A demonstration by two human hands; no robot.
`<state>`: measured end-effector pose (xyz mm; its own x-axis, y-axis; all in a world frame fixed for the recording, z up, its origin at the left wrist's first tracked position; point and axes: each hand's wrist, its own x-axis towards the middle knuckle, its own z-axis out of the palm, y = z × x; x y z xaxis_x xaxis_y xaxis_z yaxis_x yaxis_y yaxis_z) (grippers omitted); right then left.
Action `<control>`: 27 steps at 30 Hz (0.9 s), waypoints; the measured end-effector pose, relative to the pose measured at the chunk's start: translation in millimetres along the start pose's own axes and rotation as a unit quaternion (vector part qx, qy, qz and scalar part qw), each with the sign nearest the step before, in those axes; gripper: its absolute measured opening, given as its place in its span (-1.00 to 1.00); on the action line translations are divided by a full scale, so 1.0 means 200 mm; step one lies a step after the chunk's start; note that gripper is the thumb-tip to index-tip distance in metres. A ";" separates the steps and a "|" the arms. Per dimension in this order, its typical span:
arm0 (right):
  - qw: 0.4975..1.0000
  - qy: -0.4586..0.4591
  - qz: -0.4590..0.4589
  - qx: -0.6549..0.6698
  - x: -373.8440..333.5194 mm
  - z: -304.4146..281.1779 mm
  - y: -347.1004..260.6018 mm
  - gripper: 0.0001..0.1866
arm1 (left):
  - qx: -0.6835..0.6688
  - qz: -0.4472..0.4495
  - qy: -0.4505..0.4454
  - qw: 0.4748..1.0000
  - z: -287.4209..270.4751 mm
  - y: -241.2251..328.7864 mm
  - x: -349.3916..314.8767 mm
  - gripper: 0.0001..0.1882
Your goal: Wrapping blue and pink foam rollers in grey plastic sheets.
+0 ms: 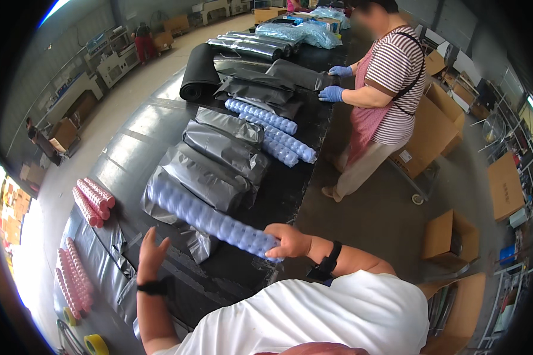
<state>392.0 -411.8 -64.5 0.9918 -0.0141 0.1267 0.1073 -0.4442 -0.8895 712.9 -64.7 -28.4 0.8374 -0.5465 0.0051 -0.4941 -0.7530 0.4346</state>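
My right hand (290, 241) has its fingers clenched around the near end of a long blue sleeve of stacked caps (210, 220), which lies slanted over the counter (130, 142) with its far end inside a grey plastic bag (204, 177). My left hand (151, 253) hovers just beside that bag, fingers released and spread, grasping nothing. Pink sleeves (93, 201) lie to my left. Farther along the counter, 2 more blue sleeves (272, 130) rest near a co-worker's blue-gloved hands (331, 93).
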 end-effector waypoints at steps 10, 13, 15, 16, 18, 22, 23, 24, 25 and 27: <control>0.916 -0.116 0.090 -0.373 -0.01 0.29 -0.14 -0.25 | -0.058 -0.119 0.013 0.991 -0.01 -0.40 -0.84 -0.43; 0.905 -0.174 0.126 -0.367 0.10 0.41 -0.20 -0.20 | 0.160 -0.198 0.063 0.965 0.02 -0.61 -1.18 -0.48; 0.908 -0.159 0.102 -0.375 0.10 0.45 -0.18 -0.22 | 0.153 -0.215 0.000 0.965 0.10 -0.69 -1.42 -0.38; 0.914 -0.154 0.100 -0.363 0.11 0.48 -0.18 -0.24 | 0.190 -0.163 -0.003 0.968 0.17 -0.74 -1.54 -0.35; 0.918 -0.151 0.103 -0.351 0.12 0.48 -0.22 -0.31 | 0.231 -0.140 -0.005 0.963 0.30 -0.74 -1.65 -0.26; 0.917 -0.132 0.117 -0.358 0.09 0.44 -0.16 -0.32 | 0.257 -0.185 -0.012 0.948 0.30 -0.44 -1.49 -0.11; 0.917 -0.134 0.115 -0.358 0.09 0.45 -0.16 -0.32 | 0.296 -0.209 -0.013 0.932 0.27 -0.36 -1.47 -0.11; 0.921 -0.132 0.104 -0.351 0.09 0.45 -0.17 -0.32 | 0.291 -0.211 0.009 0.933 0.25 -0.44 -1.47 -0.12; 0.925 -0.129 0.092 -0.346 0.09 0.45 -0.18 -0.31 | 0.232 -0.208 0.062 0.948 0.22 -0.57 -1.48 -0.14; 0.924 -0.124 0.093 -0.349 0.07 0.44 -0.13 -0.31 | 0.299 -0.235 0.144 0.914 0.13 -0.67 -1.39 -0.16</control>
<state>408.8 -321.6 -77.5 0.9833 0.0179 -0.1812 -0.0523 -0.9254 -0.3753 540.2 177.5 -111.5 0.9742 -0.0572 0.2184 -0.0316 -0.9924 -0.1189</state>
